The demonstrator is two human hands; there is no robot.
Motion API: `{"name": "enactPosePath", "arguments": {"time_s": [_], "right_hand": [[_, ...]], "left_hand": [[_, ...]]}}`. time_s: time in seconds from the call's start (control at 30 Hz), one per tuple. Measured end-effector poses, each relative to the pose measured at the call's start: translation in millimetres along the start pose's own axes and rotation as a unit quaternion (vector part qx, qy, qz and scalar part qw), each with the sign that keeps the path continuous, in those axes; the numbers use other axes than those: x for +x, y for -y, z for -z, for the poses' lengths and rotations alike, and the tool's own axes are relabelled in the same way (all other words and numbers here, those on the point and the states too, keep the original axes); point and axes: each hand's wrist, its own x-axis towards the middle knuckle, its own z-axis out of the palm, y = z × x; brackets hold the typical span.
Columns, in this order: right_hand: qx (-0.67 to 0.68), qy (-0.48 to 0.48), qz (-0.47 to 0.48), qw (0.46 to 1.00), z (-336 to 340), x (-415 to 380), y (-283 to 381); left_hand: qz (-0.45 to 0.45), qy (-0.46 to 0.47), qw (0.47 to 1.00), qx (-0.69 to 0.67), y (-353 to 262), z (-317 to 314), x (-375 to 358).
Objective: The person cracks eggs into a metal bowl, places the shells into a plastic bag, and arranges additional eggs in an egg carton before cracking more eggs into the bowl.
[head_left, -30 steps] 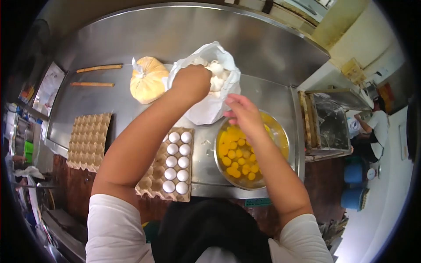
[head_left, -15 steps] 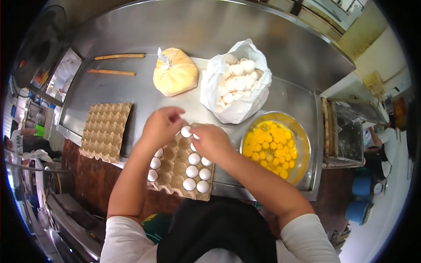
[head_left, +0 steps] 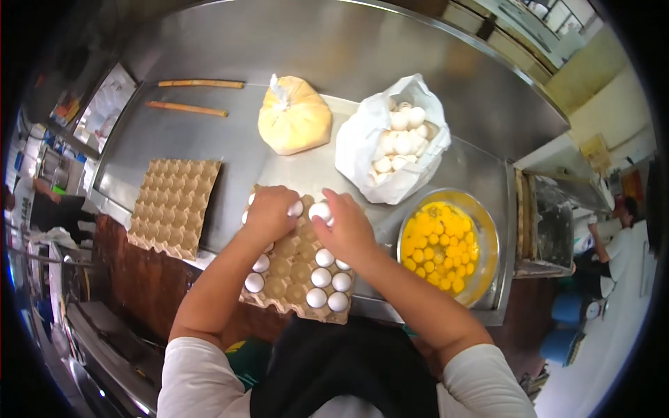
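A cardboard egg tray with white eggs along its two sides lies at the table's front edge. My left hand is over the back of that tray, its fingers closed round a white egg. Just to the right, my right hand grips another white egg between thumb and fingers. Beyond it stands an open white bag full of white eggs or shells; I cannot tell which. A metal bowl on the right holds many yellow yolks.
On the left of the metal table lies an empty egg tray. Two wooden sticks and a tied bag of yellow stuff are farther back. People stand at the far left and far right.
My left hand has moved from behind the tray down onto an egg. My right hand now holds an egg up at the tray's back. The view has shifted slightly.
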Motion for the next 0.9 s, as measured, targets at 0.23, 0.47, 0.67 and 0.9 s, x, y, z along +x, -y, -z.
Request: {"name": "enactPosePath", "arguments": {"time_s": [0.23, 0.47, 0.67, 0.9], "right_hand": [[0.657, 0.043, -0.426, 0.620, 114.8, -142.0, -34.2], [0.366, -0.340, -0.346, 0.794, 187.0, -280.4, -59.4], [-0.085, -0.348, -0.316, 0.879, 150.6, -382.7, -113.7], [-0.121, -0.352, -0.266, 0.889, 134.2, -380.7, -126.4]], "left_hand": [[0.241, -0.034, 0.708, -0.663, -72.1, 26.8, -1.0], [0.206, 0.199, 0.503, -0.816, -180.9, -15.3, 5.4], [0.208, 0.284, 0.625, -0.697, -230.3, -28.1, 17.1], [0.199, 0.294, 0.655, -0.667, -254.2, -30.9, 25.3]]}}
